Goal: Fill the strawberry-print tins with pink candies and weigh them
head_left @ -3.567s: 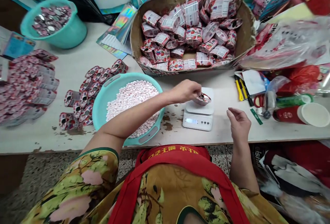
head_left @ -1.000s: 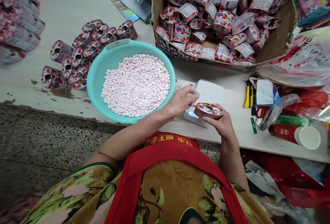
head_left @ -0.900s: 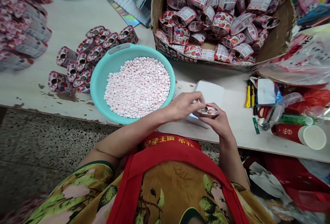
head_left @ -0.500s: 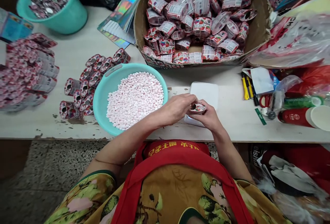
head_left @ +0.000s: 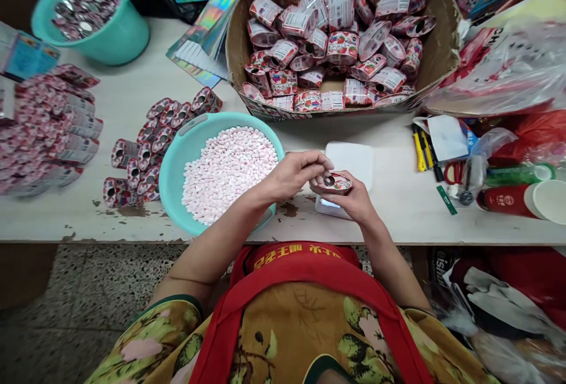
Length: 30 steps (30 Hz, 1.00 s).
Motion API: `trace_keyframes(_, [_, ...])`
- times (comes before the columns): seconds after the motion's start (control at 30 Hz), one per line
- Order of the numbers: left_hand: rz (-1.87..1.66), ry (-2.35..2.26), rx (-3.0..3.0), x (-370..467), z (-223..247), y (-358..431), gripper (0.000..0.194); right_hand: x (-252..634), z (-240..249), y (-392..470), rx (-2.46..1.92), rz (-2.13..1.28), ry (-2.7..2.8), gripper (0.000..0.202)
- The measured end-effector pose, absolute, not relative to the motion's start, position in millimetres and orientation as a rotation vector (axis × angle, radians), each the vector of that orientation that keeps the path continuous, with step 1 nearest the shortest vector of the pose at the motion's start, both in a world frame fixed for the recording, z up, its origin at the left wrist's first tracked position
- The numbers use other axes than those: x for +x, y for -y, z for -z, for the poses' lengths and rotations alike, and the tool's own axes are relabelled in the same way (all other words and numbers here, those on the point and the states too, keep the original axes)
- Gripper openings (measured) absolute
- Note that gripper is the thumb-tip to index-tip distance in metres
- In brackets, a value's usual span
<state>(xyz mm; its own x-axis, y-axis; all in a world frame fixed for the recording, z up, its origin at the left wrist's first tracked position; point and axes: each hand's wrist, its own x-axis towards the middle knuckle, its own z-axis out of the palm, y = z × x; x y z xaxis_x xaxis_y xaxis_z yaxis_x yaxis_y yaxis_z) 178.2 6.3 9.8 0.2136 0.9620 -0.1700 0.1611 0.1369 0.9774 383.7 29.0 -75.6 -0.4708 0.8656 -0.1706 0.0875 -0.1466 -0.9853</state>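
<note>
Above the white scale, my right hand (head_left: 359,200) holds a small red-and-white printed container (head_left: 338,182) with a dark round hole in its top. Close to its left side is my left hand (head_left: 295,174), fingers bent and pressed together over the container's edge; what they hold, if anything, is too small to name. The white scale (head_left: 349,163) lies partly hidden under both hands. Left of them, a teal basin (head_left: 170,195) holds many small pale pink candies (head_left: 230,171), and my left forearm passes over its lower right edge.
A cardboard box (head_left: 446,48) of printed containers stands at the back. Open containers (head_left: 145,148) cluster left of the basin, with a larger stack (head_left: 44,130) beyond. A teal bucket (head_left: 132,33) sits back left. Cutters (head_left: 419,148) and a red cup (head_left: 506,198) lie right.
My left hand has shifted slightly left and up, away from the container's opening. The container, still in my right hand, shows more of its top. The view has shifted a little.
</note>
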Motion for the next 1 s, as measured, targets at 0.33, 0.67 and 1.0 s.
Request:
trace_keyframes(0.33, [-0.571, -1.71, 1.922, 171, -32, 23, 0.01, 355, 54, -43, -0.94, -1.528, 1.707, 0.059])
trace_keyframes(0.67, [-0.429, -3.014, 0.707, -15, -59, 196, 0.041, 335, 22, -159, -0.871, -0.736, 1.878, 0.049])
trace_keyframes(1.0, [-0.185, -2.996, 0.254, -113, 53, 191, 0.035, 185, 5, -281, -1.102, -0.313, 2.7, 0.061])
